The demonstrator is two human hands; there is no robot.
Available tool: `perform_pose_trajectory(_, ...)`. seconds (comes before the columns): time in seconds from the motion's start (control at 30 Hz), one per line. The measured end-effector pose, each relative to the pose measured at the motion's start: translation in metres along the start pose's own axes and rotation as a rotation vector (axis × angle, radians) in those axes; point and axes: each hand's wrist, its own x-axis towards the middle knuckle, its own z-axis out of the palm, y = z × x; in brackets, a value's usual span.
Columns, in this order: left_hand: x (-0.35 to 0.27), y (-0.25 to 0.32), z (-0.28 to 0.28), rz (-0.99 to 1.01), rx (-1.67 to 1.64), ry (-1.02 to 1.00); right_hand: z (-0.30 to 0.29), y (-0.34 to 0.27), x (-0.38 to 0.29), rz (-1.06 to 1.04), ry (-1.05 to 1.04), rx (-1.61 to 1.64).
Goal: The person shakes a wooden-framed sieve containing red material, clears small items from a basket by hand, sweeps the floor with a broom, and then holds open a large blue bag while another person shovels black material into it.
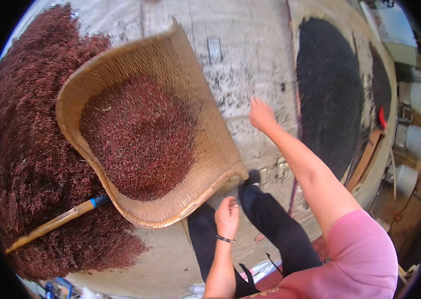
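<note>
A woven bamboo winnowing basket (pixel 203 93) lies before me, holding a mound of small dark-red grains (pixel 139 138) that look like Sichuan peppercorns. My left hand (pixel 227 213), a dark bracelet at its wrist, hangs with curled fingers just below the basket's near right corner. A narrow gap seems to separate it from the rim, and nothing shows in its grasp. My right hand (pixel 262 114) is over the pale floor sheet (pixel 240 74), right of the basket's straight edge. Its back faces me and its fingers are blurred, so the palm side is hidden.
A large heap of dark-red grains (pixel 35 142) spreads to the left, crossed by a bamboo pole (pixel 57 224). Black seed-like material (pixel 326 93) lies piled on the right, near a wooden board (pixel 365 160). White containers (pixel 418 140) stand at the far right.
</note>
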Motion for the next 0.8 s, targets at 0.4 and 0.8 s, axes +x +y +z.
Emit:
perform_pose_trajectory(0.4,-0.157,0.033,-0.088,-0.088,0.277,0.330,-0.169,0.263,-0.488,-0.239,-1.844,-0.242)
perform_pose_trajectory(0.8,-0.181,0.167,-0.026,-0.818,0.032,0.402,-0.334,0.274,-0.207,0.480,-0.546,1.078)
